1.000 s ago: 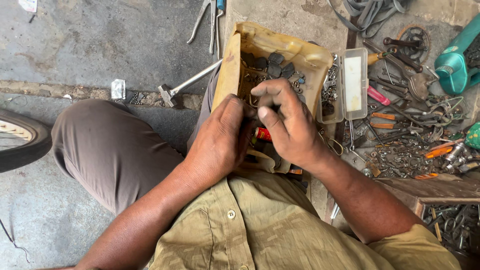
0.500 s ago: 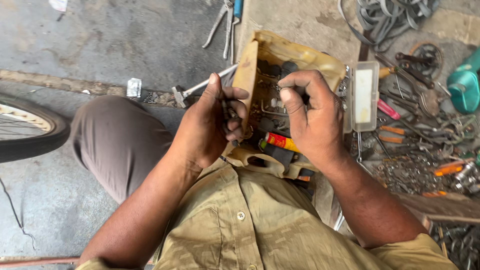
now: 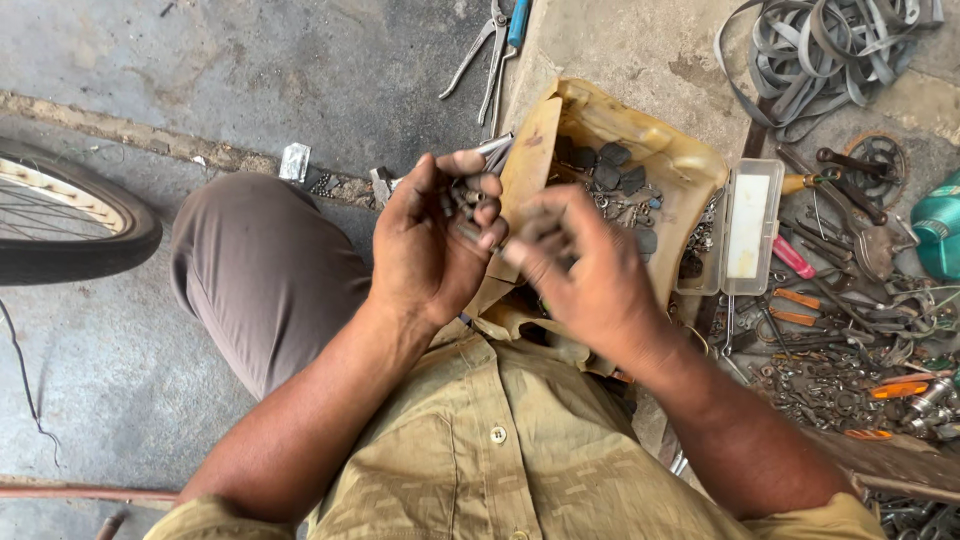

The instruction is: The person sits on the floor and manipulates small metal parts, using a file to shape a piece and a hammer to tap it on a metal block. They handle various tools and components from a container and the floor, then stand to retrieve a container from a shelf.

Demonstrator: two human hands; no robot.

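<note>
Bike wheel (image 3: pixel 60 225) far left on ground. Left hand (image 3: pixel 435 245) curled up, holding bunch of small dark metal bits (image 3: pixel 465 200) in cupped fingers. Right hand (image 3: pixel 580 270) just beside it, blurry, fingers bent; cannot tell if holding anything. Behind hands, yellow tub (image 3: pixel 650 150) of small parts. Clear box (image 3: pixel 748 228) right, then messy tools (image 3: pixel 850 330).

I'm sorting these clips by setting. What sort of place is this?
Probably a roadside bicycle repair spot: a spoked bicycle wheel with black tyre on the concrete ground, grey coiled rubber strips, and scattered metal hand tools and small parts.
</note>
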